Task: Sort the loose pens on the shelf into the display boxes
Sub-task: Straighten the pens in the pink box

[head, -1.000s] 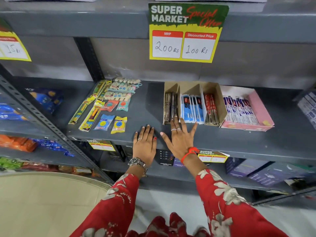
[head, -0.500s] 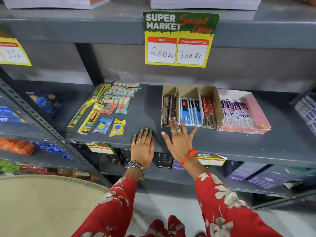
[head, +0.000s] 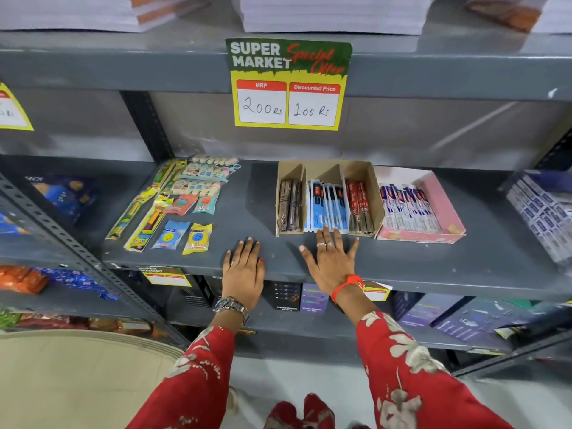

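Observation:
A brown cardboard display box with three compartments stands on the grey shelf. It holds dark brown pens on the left, blue-packed pens in the middle and red pens on the right. A pink box beside it holds purple-and-white pens. My left hand lies flat on the shelf's front edge, fingers together, holding nothing. My right hand lies flat with fingers spread, its fingertips touching the front of the blue pens.
Packets of stationery lie loose on the shelf's left part. A yellow price sign hangs from the shelf above, which carries paper stacks. Blue-white packs sit at the far right. Boxes fill the shelf below.
The view has tilted so the shelves sit lower in the picture. Both hands stay flat on the shelf edge; the right fingertips are now against the blue pens.

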`<state>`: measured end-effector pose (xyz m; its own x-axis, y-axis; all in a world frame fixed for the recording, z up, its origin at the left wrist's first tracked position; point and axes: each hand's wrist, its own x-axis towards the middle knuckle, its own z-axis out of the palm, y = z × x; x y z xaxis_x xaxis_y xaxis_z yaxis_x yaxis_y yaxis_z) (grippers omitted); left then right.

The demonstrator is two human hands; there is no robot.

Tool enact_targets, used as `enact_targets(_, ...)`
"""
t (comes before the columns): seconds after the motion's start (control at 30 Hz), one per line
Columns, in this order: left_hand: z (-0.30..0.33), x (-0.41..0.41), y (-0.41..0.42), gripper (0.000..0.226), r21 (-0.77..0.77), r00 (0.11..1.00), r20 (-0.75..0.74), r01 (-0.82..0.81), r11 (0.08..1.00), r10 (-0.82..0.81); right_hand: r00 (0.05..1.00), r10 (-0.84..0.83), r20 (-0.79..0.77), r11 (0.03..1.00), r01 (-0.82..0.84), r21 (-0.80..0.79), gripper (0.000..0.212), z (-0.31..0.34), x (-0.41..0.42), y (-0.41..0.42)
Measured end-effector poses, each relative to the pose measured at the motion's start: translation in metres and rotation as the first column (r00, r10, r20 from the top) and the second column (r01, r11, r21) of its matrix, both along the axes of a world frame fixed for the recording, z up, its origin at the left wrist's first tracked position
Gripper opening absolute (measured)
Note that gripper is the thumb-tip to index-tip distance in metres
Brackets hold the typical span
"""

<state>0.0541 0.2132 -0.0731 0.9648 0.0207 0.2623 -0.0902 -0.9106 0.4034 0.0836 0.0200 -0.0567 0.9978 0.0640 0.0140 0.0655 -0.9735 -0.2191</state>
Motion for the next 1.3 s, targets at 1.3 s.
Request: enact_targets(1.3, -0.002, -0.006, -0.118, 0.062, 0.149, 0.978, -0.124, 0.186, 0.971, -0.169, 0.952, -0.294, 0.086, 0.944, 0.303, -0.128, 0.074, 0.050, 0.014, -0.156)
